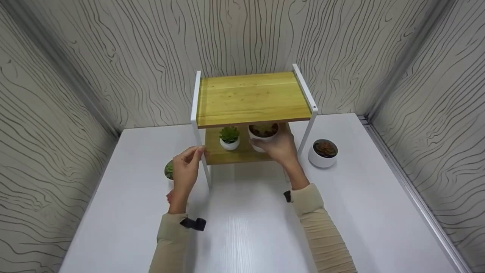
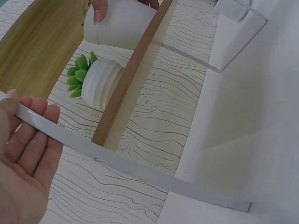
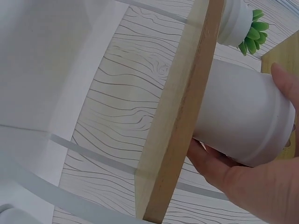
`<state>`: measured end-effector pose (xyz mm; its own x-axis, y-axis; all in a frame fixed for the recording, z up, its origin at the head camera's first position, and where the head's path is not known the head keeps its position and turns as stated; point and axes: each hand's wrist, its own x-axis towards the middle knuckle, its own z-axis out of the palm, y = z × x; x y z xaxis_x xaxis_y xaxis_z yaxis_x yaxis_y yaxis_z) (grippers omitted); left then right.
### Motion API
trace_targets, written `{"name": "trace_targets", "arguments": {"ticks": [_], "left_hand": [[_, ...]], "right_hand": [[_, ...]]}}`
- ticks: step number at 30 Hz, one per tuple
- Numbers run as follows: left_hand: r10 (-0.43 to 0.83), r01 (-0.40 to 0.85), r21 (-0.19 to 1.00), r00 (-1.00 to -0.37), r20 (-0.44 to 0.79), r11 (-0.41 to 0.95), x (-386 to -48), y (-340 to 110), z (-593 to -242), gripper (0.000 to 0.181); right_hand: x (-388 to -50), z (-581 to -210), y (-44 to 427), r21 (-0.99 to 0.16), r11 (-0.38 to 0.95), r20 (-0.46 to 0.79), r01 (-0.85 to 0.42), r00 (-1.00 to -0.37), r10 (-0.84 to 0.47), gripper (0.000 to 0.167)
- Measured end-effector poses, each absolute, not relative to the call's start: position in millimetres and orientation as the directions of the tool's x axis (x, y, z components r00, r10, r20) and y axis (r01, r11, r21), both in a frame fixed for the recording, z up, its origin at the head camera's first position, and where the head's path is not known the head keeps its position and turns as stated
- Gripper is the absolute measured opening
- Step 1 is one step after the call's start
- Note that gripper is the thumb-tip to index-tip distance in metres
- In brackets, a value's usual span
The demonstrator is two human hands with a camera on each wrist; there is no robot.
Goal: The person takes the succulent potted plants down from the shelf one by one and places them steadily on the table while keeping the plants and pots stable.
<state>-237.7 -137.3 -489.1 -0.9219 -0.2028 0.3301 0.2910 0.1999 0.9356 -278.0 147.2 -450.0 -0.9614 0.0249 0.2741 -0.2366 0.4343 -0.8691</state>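
My left hand (image 1: 185,168) pinches the white front leg (image 2: 133,169) of a small two-tier shelf, thumb on one side and fingers on the other. My right hand (image 1: 281,148) holds a large white plant pot (image 3: 245,109) at the right of the lower wooden board (image 1: 242,156), thumb near its rim and fingers round its side. In the head view the plant in that pot is partly hidden under the upper board (image 1: 254,98). To its left on the lower board stands a small ribbed white pot (image 1: 230,145) with a green succulent (image 1: 229,133).
A white pot (image 1: 321,160) with a reddish-brown succulent (image 1: 325,148) stands on the white table (image 1: 242,235), right of the shelf. Behind my left hand, another potted green plant (image 1: 169,170) is partly covered. Wood-patterned walls (image 1: 151,57) enclose the back and sides.
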Motion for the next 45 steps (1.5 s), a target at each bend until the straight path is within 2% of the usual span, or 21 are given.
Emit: {"name": "trace_targets", "arguments": {"ticks": [17, 30, 45], "left_hand": [[-0.213, 0.273, 0.939, -0.925, 0.316, 0.208, -238.2, -137.7, -489.9, 0.024], [-0.206, 0.288, 0.930, -0.919, 0.336, 0.229, -237.1, -137.7, -489.1, 0.025], [-0.209, 0.283, 0.934, -0.921, 0.328, 0.218, -236.4, -137.1, -489.2, 0.026]], "right_hand": [[-277.7, -450.1, 146.7, -0.868, 0.428, 0.293, -0.252, -0.956, 0.032, 0.119], [-272.8, -444.2, 146.5, -0.876, 0.433, 0.261, -0.214, -0.964, 0.052, 0.116], [-264.5, -440.4, 149.1, -0.872, 0.416, 0.297, -0.259, -0.954, 0.028, 0.111]]}}
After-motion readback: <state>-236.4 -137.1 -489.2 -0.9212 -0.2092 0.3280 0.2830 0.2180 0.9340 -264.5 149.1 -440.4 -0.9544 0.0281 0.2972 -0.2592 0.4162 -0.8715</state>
